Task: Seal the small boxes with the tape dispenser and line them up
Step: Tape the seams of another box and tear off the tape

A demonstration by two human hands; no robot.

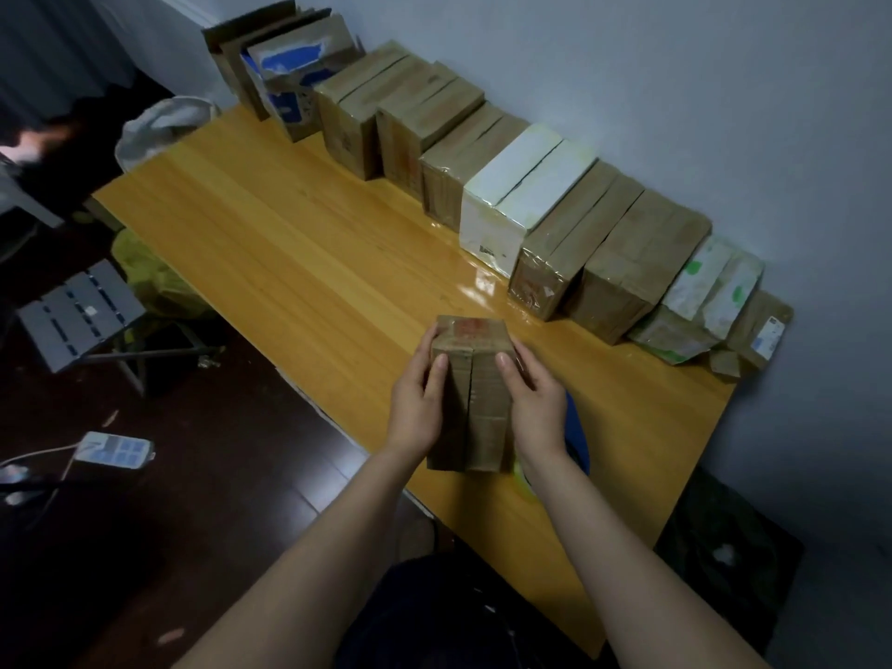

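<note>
so the small brown box [470, 403] is sitting on the near part of the wooden table [289, 243], right in front of the person. the left hand [417, 408] and right hand [536, 403] are clamped on it from either side, thumbs lying on top, the other fingers curled down round the side walls. the two top flaps meet in a seam running down the middle. the far end looks a bit glossy, like tape, but i can't tell if the seam itself is sealed. my guess is it's light and fairly stiff, plain cardboard, though the flaps will give if you press in the middle. better to hold it by the side walls like this, or at the corners, and keep the flaps pushed together. any taped patches are probably slick. the table is varnished and shiny, so the box should slide easily. the row of boxes [555, 219] stands along the wall [675, 89] at the back edge, mostly brown with a white box [511, 195] in the middle, all touching side to side. a blue thing [580, 441] peeks out under the right wrist. it could be the dispenser, but it's too hidden to say. off the left edge there's a dark floor [217, 499] with a power strip [116, 449], a grey stool [79, 316] and a couple of bags.
</note>
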